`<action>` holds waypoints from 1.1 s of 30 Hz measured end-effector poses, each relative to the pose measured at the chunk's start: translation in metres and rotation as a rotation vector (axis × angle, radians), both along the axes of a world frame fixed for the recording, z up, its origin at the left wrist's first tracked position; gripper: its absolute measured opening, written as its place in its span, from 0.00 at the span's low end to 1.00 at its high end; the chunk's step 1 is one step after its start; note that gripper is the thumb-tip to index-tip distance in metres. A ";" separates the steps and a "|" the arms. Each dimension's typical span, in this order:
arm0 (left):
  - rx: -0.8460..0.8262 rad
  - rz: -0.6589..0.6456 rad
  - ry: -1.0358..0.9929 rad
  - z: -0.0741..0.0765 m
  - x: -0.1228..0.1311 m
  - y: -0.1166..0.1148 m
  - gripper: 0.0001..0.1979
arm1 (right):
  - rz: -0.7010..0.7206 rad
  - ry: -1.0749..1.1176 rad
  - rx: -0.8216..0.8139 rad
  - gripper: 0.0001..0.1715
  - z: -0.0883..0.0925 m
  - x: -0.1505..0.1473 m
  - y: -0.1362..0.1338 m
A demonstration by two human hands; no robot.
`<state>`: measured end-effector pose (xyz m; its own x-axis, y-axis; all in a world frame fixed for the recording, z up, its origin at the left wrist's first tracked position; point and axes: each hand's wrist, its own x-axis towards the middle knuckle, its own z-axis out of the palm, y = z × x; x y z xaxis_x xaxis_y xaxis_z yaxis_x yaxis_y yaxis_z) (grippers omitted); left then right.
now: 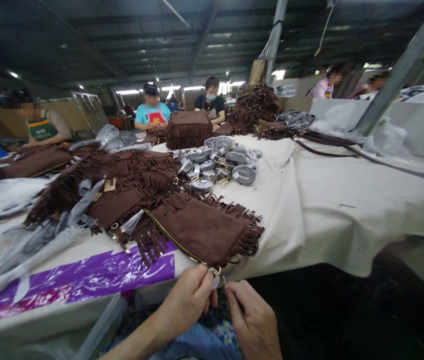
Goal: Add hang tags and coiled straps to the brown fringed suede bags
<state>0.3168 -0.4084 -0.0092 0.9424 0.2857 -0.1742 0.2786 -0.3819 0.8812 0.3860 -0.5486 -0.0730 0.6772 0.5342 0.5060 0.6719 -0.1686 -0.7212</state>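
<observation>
A brown fringed bag [200, 225] with a gold zipper lies on the table, one corner at the front edge. My left hand [191, 295] is closed on this corner, thumb and fingers pinched beside a gold ring [217, 271]. A bit of clear plastic wrap [216, 281] shows at its fingertips, by the ring. Just to the right, my right hand [255, 317] is closed too, its thumb and forefinger pinching a thin pale strip [224, 281] whose kind I cannot make out. Both hands are over my lap, at the table's edge.
More fringed bags [132, 170] are heaped behind, next to a pile of plastic-wrapped straps [223, 160]. Purple plastic film [121, 275] covers the front left edge. A metal post [395, 75] stands at right. Several co-workers [153, 112] sit beyond the cloth-covered table [332, 200].
</observation>
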 end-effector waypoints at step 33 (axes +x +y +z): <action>0.982 0.019 -0.157 0.009 -0.013 0.003 0.04 | 0.053 -0.025 0.116 0.16 0.004 0.002 0.024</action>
<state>0.3035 -0.4055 -0.0003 0.9284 0.2514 0.2734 0.1994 -0.9584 0.2042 0.3884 -0.5249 -0.0691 0.6362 0.5059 0.5825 0.6955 -0.0491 -0.7169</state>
